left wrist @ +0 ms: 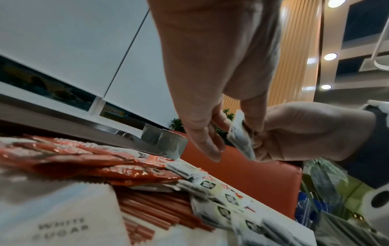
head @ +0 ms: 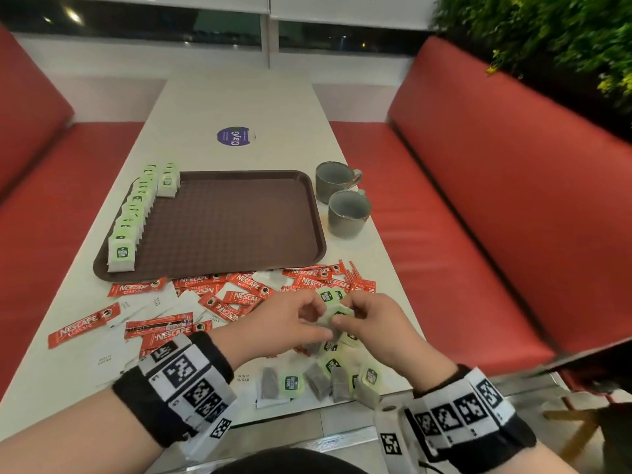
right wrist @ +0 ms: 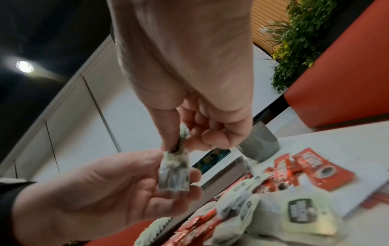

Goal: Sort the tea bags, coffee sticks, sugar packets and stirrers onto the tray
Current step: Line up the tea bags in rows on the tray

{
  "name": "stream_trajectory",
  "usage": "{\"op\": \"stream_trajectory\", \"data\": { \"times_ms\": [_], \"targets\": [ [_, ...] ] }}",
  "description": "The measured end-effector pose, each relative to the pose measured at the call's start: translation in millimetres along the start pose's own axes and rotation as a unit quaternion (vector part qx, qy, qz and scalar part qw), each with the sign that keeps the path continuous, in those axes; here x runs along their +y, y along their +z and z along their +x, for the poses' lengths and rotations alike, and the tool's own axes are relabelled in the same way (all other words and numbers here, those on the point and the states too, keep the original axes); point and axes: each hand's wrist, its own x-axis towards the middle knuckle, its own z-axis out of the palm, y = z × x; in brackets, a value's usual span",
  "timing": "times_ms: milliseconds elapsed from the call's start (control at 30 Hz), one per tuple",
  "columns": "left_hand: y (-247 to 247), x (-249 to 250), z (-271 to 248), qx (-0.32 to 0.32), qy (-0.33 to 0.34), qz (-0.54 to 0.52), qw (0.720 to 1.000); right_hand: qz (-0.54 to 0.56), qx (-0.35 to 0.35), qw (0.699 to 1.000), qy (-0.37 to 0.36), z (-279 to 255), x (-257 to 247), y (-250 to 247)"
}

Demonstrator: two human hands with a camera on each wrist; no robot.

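— From the head view, why both hands on one thing? The left hand (head: 290, 323) and right hand (head: 369, 321) meet over the near pile, fingers curled, pinching a tea bag (head: 337, 316) between them.

— Squaring it up, I'd guess, so it stands like the row (head: 131, 213) already lined along the left edge of the tray (head: 239, 230). Coffee sticks (head: 191, 295), sugar packets (head: 147, 302) and stirrers (head: 354, 271) lie loose on the table (head: 239, 107) near the tray.

— And the room?

— A white table between red benches (head: 496, 200), two grey cups (head: 342, 196) right of the tray, a window far off, greenery at the far right.

— The left wrist view?

— Thumb and fingers (left wrist: 206, 141) nip the bag (left wrist: 241, 138); the other hand (left wrist: 305, 131) grips it from the right. Below, a sugar packet (left wrist: 61, 223) lies on stirrers (left wrist: 155, 214).

— The right wrist view?

— The right thumb and forefinger (right wrist: 168, 133) pinch the top of the bag (right wrist: 174, 171); the left hand (right wrist: 105, 191) cradles it, fingers half curled. More bags (right wrist: 299, 214) lie beneath, blurred.
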Motion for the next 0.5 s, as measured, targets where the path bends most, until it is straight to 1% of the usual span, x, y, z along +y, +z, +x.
{"op": "stream_trajectory", "data": {
  "times_ms": [33,67,133,167,233,300,367,433,500],
  "targets": [
    [1,1,0,-0.006,0.003,-0.023,1.000,0.025,-0.002,1.000,-0.011,-2,-5,1],
    [2,2,-1,-0.016,0.000,-0.074,0.997,0.044,-0.001,0.999,-0.019,-4,-7,2],
    [1,2,-3,-0.043,-0.027,-0.200,0.979,0.057,0.015,0.998,-0.028,-8,-7,3],
    [0,2,-6,-0.048,-0.045,-0.249,0.966,0.031,0.030,0.998,-0.035,-11,-3,0],
    [-5,-1,-9,-0.038,-0.078,-0.317,0.944,-0.084,0.046,0.993,-0.070,-23,15,-6],
    [-10,-6,-11,-0.015,-0.105,-0.347,0.932,-0.200,0.025,0.972,-0.123,-40,36,-10],
    [-14,-10,-10,0.006,-0.124,-0.359,0.925,-0.280,-0.011,0.946,-0.164,-55,59,-9],
    [-15,-10,-9,0.023,-0.134,-0.366,0.920,-0.346,-0.026,0.922,-0.173,-64,79,-3],
    [-15,-9,-7,0.027,-0.140,-0.374,0.917,-0.385,-0.027,0.905,-0.179,-66,89,2]
  ]
}}
